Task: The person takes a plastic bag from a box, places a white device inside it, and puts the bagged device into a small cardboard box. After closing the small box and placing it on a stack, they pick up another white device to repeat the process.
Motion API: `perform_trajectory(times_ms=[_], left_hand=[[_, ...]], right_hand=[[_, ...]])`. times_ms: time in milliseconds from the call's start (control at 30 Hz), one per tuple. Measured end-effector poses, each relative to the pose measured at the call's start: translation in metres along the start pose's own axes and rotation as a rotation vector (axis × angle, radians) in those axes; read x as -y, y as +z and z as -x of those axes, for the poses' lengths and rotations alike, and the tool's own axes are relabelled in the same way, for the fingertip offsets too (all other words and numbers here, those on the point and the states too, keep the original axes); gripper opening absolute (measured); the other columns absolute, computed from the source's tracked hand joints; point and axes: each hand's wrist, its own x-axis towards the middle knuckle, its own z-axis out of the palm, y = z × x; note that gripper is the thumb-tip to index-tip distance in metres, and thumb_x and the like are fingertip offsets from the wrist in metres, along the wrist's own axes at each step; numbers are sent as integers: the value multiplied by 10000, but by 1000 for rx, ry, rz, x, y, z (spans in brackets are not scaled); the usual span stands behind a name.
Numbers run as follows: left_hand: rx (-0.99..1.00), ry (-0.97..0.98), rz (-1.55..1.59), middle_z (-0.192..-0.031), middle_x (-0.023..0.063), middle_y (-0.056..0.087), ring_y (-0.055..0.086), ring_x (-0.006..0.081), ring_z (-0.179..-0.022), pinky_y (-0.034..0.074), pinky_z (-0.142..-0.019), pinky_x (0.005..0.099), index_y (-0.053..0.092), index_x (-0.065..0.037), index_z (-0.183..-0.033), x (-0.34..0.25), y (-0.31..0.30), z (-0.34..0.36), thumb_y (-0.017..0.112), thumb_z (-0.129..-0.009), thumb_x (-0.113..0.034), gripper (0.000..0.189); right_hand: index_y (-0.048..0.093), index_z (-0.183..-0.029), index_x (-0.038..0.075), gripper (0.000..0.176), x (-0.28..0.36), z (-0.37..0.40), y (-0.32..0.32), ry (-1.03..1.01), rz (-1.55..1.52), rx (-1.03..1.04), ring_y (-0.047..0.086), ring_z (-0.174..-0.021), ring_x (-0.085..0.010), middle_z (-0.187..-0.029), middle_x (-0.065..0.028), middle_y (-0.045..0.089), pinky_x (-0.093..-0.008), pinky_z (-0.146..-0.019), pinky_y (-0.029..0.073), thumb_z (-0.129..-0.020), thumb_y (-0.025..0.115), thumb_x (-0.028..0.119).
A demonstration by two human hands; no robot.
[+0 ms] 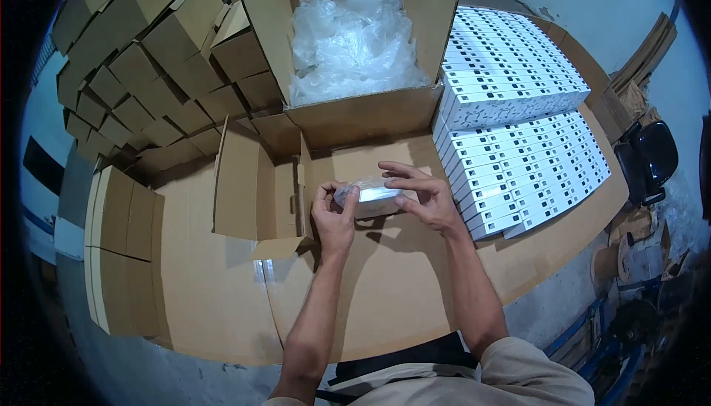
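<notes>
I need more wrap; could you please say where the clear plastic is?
Head view, top centre: the clear plastic fills the open carton, left of the white boxes.

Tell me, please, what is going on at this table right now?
A person holds a small white box, wrapped in clear plastic, between the left hand and right hand above the cardboard-covered table. An open small carton lies just left of it. Behind stands a large carton full of clear plastic bags; rows of white boxes lie on the right.
</notes>
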Motion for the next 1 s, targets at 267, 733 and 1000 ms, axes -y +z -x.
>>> perform_trajectory(times_ms=[267,733,1000], left_hand=[[11,45,-59,-971,26,636,588,81,-883,491,-767,250,571,-38,-1101,0,-1,-1,764,-959,-140,261],[-138,356,-228,-1131,131,588,594,205,-1045,470,-953,359,469,-7,-1302,-4,13,14,753,-946,-115,468],[60,962,-945,-1194,67,677,603,294,-1155,441,-1056,467,623,-75,-1244,-16,11,23,753,-875,-83,392]], right_hand=[[790,-1160,85,340,2,-2,0,29,344,80,697,-1059,-230,-1191,-123,749,-358,-920,562,-827,801,15],[757,-1171,42,314,5,-2,0,196,332,20,726,-989,-184,-1086,-103,773,-320,-800,597,-865,814,88],[733,-1131,2,309,2,-1,-1,202,351,-15,727,-987,-184,-1082,-105,771,-327,-839,581,-848,830,74]])
